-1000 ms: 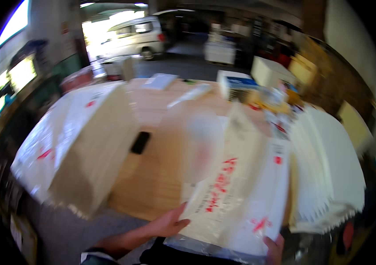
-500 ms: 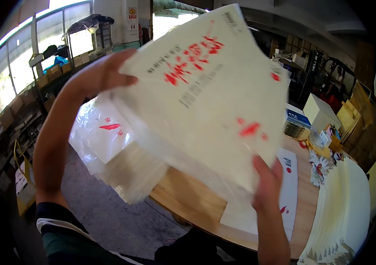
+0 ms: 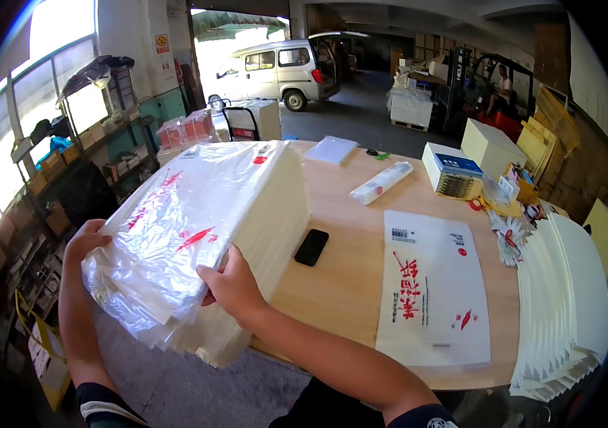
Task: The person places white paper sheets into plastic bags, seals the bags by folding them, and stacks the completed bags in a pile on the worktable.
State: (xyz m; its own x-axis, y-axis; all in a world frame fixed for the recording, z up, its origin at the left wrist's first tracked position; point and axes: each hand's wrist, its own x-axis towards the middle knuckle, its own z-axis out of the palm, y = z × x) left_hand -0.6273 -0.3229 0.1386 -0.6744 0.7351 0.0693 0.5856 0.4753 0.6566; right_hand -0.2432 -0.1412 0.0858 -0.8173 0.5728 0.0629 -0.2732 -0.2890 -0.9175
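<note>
Stack of bags (image 3: 267, 225), left side of table (image 3: 347, 285), long axis running away ahead of you; left hand (image 3: 87, 241) gripping top bag (image 3: 175, 203) near-left, right hand (image 3: 235, 285) pinching its near-right edge

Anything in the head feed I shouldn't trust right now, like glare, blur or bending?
Head view: windows and doorway blown out; head view: shiny glare across the top plastic bag; head view: left hand and right hand reasonably sharp; head view: fisheye curves the edges of the table, with black corners.
</note>
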